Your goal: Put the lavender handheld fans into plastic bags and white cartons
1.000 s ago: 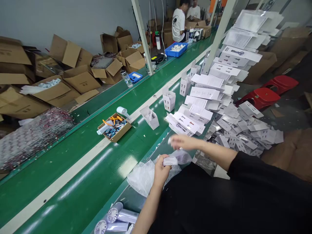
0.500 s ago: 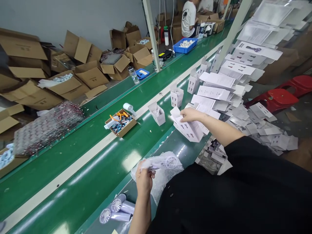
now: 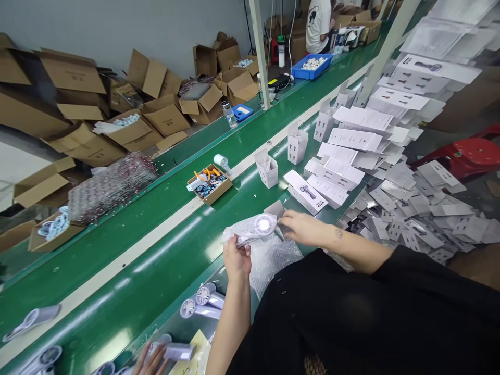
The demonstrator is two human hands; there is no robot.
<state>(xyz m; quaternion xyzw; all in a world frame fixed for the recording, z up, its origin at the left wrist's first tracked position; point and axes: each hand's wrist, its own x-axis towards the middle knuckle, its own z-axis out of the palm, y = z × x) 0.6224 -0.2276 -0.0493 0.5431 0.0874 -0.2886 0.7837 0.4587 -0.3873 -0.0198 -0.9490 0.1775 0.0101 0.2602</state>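
In my left hand (image 3: 237,256) is a purple-white handheld fan (image 3: 265,224) in a clear plastic bag, its round head pointing right. My fingers are closed around the handle end. My right hand (image 3: 302,227) is closed at the fan's head end, gripping a white carton whose open flap (image 3: 274,208) shows behind the fan. Most of that carton is hidden by the hand and the bag. Beneath both hands lies bubble wrap (image 3: 269,260). A flat-lying carton with a fan picture (image 3: 305,191) is just beyond my right hand.
Unwrapped fans (image 3: 203,307) lie at lower left, where another person's hand (image 3: 150,359) reaches in. Upright open cartons (image 3: 267,172) stand on the green conveyor (image 3: 164,260). A small parts box (image 3: 213,192) holds orange-handled pliers. Stacked white cartons (image 3: 353,139) crowd the right.
My right hand has drawn back from the carton stack toward the fan, bringing a carton. The bagged fan is raised and tilted, its head facing up. Another person's hand has appeared at lower left.
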